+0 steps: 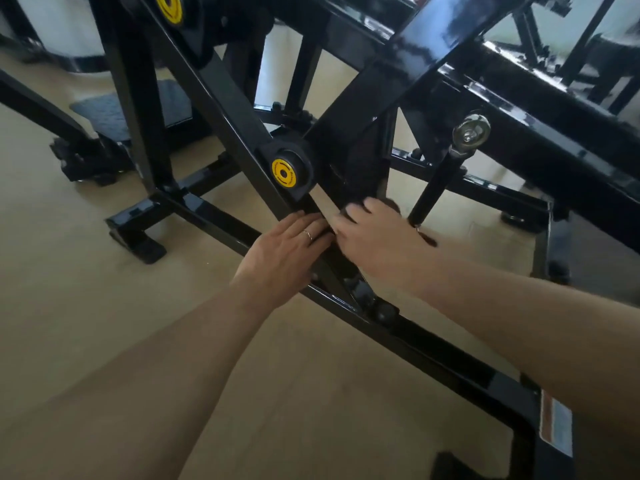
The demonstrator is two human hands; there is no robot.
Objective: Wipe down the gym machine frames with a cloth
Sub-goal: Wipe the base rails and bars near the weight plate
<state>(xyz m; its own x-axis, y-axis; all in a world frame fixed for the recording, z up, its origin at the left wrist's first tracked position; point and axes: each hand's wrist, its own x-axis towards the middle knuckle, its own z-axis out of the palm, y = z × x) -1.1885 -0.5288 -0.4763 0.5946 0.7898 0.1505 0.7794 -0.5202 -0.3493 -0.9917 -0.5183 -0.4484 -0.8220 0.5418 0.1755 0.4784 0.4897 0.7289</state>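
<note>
- Left hand (291, 242), mid-frame, rests with fingers straight on the black machine frame (221, 95), just below its yellow-capped pivot (284, 173).
- Right hand (374, 233), just right of it, is blurred; its grip cannot be told.
- A dark cloth (393, 204) shows at its fingertips, against the frame.

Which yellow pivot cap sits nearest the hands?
The lower yellow cap, at the crossing bars just above the left hand; the other cap sits at the top edge.

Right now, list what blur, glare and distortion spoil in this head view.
Head view: the right hand is motion-blurred; window glare streaks the glossy black steel upper beam; wide-angle bending curves the frame edges; the left hand and yellow round pivot cap stay sharp.
</note>
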